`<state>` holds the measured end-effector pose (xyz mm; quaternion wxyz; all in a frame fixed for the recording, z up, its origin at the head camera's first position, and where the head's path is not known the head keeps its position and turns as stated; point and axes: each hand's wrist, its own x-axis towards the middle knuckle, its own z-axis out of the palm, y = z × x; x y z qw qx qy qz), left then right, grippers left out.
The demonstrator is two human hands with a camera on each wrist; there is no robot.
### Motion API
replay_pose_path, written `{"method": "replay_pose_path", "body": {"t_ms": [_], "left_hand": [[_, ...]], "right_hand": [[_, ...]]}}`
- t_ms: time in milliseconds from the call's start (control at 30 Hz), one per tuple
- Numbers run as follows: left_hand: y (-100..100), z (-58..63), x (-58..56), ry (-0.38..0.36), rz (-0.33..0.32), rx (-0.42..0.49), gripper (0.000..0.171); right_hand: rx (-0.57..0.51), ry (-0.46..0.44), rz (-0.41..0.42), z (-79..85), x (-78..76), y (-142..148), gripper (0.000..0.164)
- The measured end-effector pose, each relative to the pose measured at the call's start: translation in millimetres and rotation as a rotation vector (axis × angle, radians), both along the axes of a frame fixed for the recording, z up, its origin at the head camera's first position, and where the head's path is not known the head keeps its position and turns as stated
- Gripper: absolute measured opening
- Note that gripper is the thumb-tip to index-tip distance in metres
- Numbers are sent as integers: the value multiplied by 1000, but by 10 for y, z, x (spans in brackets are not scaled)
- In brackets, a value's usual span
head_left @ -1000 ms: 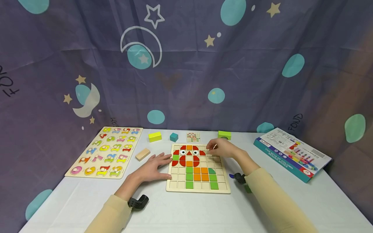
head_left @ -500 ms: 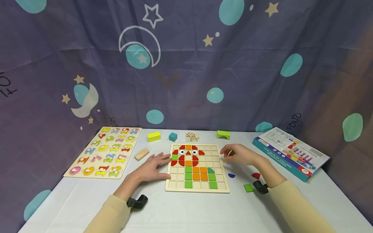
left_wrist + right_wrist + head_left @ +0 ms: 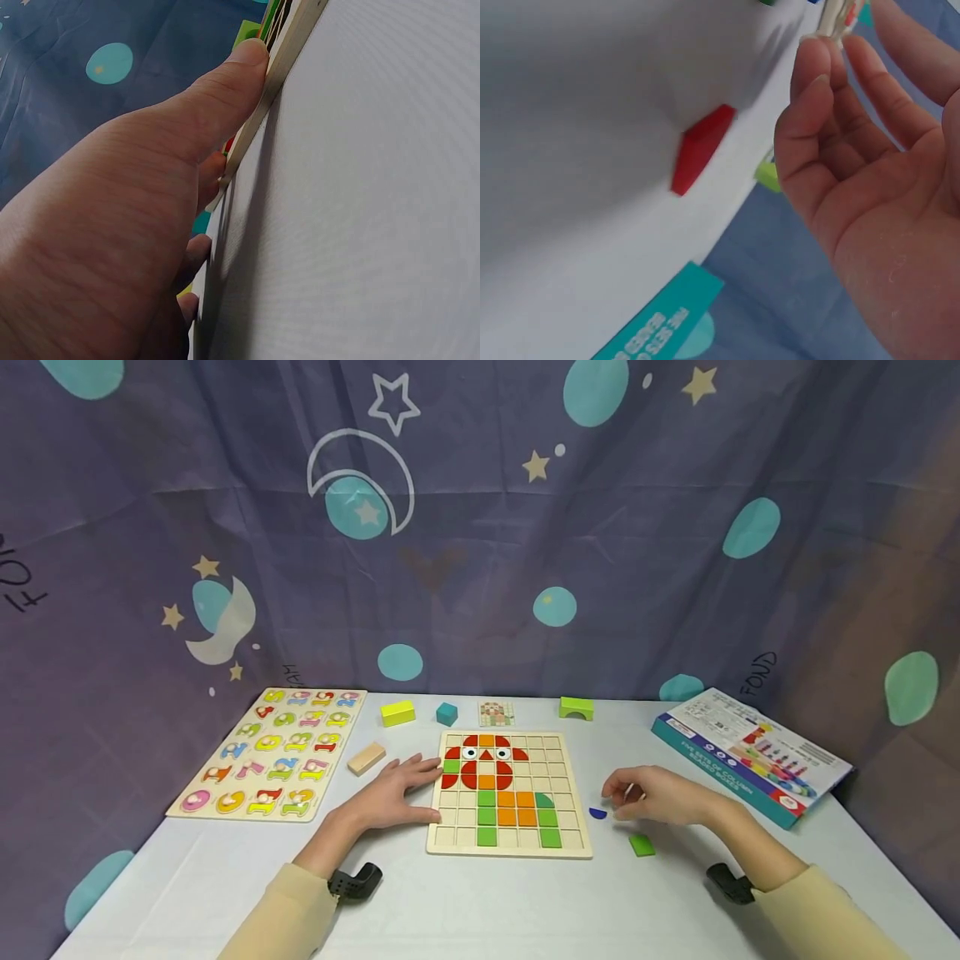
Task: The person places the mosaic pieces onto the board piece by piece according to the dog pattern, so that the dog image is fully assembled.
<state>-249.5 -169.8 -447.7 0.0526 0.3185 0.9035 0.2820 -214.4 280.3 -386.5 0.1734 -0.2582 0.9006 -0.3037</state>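
A wooden grid board [image 3: 517, 851] lies mid-table, with red, orange and green tiles forming a figure with two eyes. At its left edge rests my left hand [image 3: 393, 792], fingers extended; in the left wrist view the thumb [image 3: 225, 94] touches the board's side. Right of the board, my right hand [image 3: 660, 795] hovers over the table with loosely bent fingers and nothing in them. Just left of its fingertips lies a blue half-round tile [image 3: 597, 814], and below it a green square tile [image 3: 642, 845]. A red tile [image 3: 701, 150] on the table shows in the right wrist view; the hand hides it from the head view.
A number puzzle board [image 3: 262, 760] lies at left, near a plain wooden block [image 3: 367, 758]. Along the back stand a yellow block [image 3: 398, 713], a teal cube [image 3: 447, 714], a picture card [image 3: 497, 713] and a green arch block [image 3: 576, 708]. A toy box [image 3: 750, 756] lies at right.
My right hand has moved from over the board's upper right, rightward and nearer, to beside the loose tiles, covering the red one in the head view. The left hand stays in place.
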Motion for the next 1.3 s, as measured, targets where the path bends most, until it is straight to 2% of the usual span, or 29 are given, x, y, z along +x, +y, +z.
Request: {"method": "replay_pose_path", "body": {"t_ms": [400,600,733,1067,1300], "left_hand": [[18,7,-9,2,-6,7,81],[34,13,-2,6,-14,11,80],[36,8,-6,6,-14,9,80],[30,-5,-11,1,-8,3,81],[22,-4,-3,-2,1,0,81]], "right_hand": [[-6,-89,-13,-99,250,204,20],[15,-88,-16,-95,342,249,25],[21,-70,-14,-107,381,246,23],[18,-9,-24,-156,379,179,16],[-28,69,-38,-117,287,103,8]]}}
